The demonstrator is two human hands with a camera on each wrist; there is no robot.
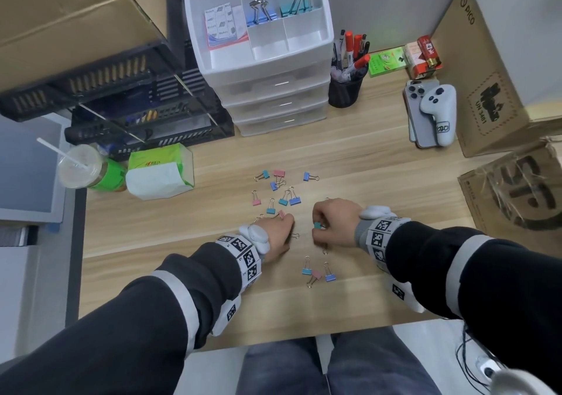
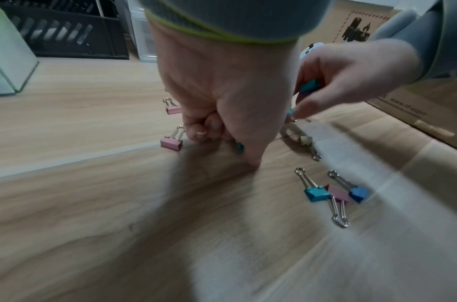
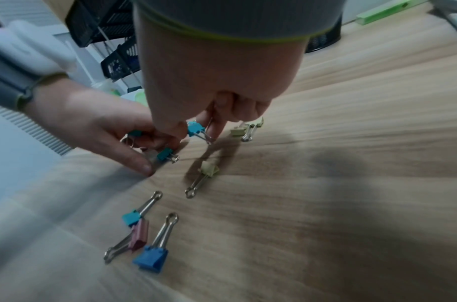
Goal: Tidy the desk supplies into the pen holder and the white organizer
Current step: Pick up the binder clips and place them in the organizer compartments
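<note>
Several small binder clips [image 1: 282, 194] in pink, blue and teal lie scattered mid-desk. Three more [image 1: 316, 273] lie nearer the front edge. My left hand [image 1: 281, 232] is low over the desk with curled fingers holding teal clips [image 3: 165, 154], thumb tip on the wood. Close beside it, my right hand [image 1: 322, 227] pinches another teal clip [image 3: 195, 127] just above the desk. Two yellow clips [image 3: 210, 169] lie under the right hand. The white organizer [image 1: 267, 69] stands at the back with larger clips and notes in its top tray. The black pen holder [image 1: 345, 90] stands to its right.
A green tissue pack [image 1: 158, 175] and a lidded cup [image 1: 79, 166] stand at the left. Black mesh trays [image 1: 121, 105] sit behind them. A phone with a white controller [image 1: 431, 111] lies at the right, next to cardboard boxes [image 1: 492, 90].
</note>
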